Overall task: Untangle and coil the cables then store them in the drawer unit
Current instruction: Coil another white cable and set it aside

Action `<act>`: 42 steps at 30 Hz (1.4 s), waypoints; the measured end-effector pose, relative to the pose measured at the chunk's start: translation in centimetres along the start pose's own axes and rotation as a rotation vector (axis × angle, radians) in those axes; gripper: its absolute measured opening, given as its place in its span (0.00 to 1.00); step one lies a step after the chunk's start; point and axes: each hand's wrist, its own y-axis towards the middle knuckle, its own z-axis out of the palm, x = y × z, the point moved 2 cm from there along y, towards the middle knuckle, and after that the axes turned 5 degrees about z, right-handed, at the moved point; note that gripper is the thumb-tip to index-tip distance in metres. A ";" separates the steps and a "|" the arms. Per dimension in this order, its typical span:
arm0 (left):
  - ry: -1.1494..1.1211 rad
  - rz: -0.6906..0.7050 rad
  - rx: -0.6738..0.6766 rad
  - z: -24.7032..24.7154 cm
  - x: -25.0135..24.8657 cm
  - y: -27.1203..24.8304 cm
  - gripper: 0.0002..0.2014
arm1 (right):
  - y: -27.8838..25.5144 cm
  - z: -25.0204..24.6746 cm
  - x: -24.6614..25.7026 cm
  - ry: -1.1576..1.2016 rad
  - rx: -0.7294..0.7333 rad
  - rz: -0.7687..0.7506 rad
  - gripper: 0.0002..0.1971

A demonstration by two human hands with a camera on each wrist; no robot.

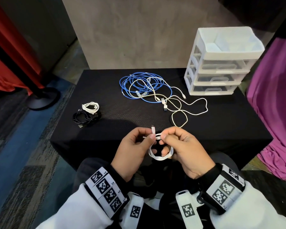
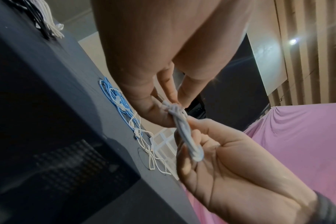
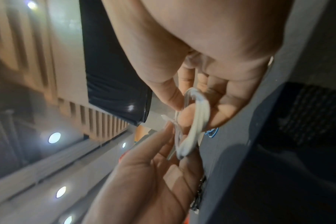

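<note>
Two hands hold one small coil of white cable (image 1: pixel 160 154) above the near edge of the black cloth-covered table (image 1: pixel 106 90). The left hand (image 1: pixel 132 151) pinches the free end of the coil, with its white plug pointing upward, between thumb and fingertips. The right hand (image 1: pixel 183 149) grips the opposite side of the coil, thumb and forefinger closed on the wrapped strands at the top, lower fingers passing through the loop. The hands are close together, meeting at the wrap.

In the left wrist view, the coil (image 2: pixel 186 136) runs as a bundle of strands from the left hand (image 2: pixel 153 91) down into the palm of the right hand (image 2: pixel 230 174). The right wrist view is blurred; it shows the coil (image 3: pixel 194 121) between both hands.

On the table, well apart from the hands, lies a tangle of loose blue cable (image 1: pixel 139 85) crossed by loose cream-white cables (image 1: pixel 180 104). At the left of the table, a coiled white cable (image 1: pixel 90 107) rests against a coiled black cable (image 1: pixel 85 117). At the far right corner stands a white plastic drawer unit (image 1: pixel 221 63) with three clear drawers, all pushed in, and an open top tray.
</note>
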 end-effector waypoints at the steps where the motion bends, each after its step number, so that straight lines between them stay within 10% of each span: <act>1: 0.051 0.013 0.001 -0.1 0.1 0.1 0.05 | 0.0 0.0 -0.1 -0.029 -0.013 -0.028 0.03; 13: -0.048 0.068 -0.093 0.2 -0.7 -0.5 0.06 | 0.4 -0.1 -0.7 -0.293 -0.207 -0.211 0.06; 24: -0.002 -0.140 0.017 -1.1 -0.5 0.4 0.07 | -0.8 0.4 -0.3 -0.473 -0.071 -0.478 0.06; 34: 0.059 -0.052 0.132 -0.8 -1.2 0.0 0.11 | -0.7 0.4 0.5 -0.445 -0.111 -0.475 0.04; 42: 0.164 0.103 -0.029 -0.7 -0.9 -0.3 0.05 | -0.1 0.6 -0.2 -0.282 -0.091 -0.371 0.08</act>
